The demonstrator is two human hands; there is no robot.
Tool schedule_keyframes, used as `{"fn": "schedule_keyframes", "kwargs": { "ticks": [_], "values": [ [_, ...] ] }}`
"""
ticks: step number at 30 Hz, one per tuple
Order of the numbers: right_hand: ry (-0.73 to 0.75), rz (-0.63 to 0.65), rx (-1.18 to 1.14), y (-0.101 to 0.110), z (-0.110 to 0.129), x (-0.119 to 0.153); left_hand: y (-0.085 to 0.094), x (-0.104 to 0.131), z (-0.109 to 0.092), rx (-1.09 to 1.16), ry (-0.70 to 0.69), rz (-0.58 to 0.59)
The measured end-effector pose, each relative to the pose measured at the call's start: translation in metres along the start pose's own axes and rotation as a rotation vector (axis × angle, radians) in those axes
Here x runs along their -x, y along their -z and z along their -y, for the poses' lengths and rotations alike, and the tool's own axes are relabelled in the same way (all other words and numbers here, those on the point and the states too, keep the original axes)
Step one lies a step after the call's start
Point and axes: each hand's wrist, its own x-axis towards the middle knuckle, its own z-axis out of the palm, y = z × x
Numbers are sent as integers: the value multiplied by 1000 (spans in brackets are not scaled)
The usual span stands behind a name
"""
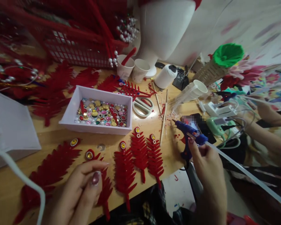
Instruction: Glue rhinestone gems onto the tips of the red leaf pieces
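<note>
My right hand grips a blue hot glue gun with a long clear glue stick running out behind it; its nozzle points left over the wooden table. My left hand presses fingertips onto a red fuzzy leaf piece with a gold gem at its top. Several more red leaf pieces with gems lie in a row beside it along the table's front edge.
A white tray holds several coloured gems and pearls. Behind it lie scissors, wooden sticks, paper cups, a thread roll, a red basket and a white mannequin head. Another person's arms are at right.
</note>
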Motion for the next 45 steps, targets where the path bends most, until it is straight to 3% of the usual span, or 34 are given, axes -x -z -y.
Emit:
{"fn": "schedule_keyframes", "kwargs": {
  "ticks": [3,7,11,14,19,23,26,28,31,34,37,45],
  "values": [
    [94,116,-65,27,2,23,4,0,0,503,353,30],
    [466,475,-365,44,24,46,5,-6,-16,812,615,36],
    [642,475,-509,21,67,60,-1,-14,-37,1122,621,49],
    [817,399,-520,-4,99,67,-7,-13,-46,1183,581,96],
    [941,506,-443,-25,120,74,-16,-9,-49,1008,532,133],
    [886,558,-525,-21,115,74,-20,-4,-42,884,499,170],
    [804,489,-564,-19,107,66,-16,6,-31,644,396,152],
    [770,418,-519,-22,102,58,-11,11,-23,343,229,93],
    [813,396,-404,-30,97,47,-6,10,-15,-237,-214,-36],
    [889,416,-304,-39,97,41,-7,2,-11,-589,-475,36],
    [947,413,-240,-42,100,39,-9,-3,-8,-668,-487,126],
    [968,394,-195,-46,102,37,-13,0,-4,-642,-425,141]
  ]
}}
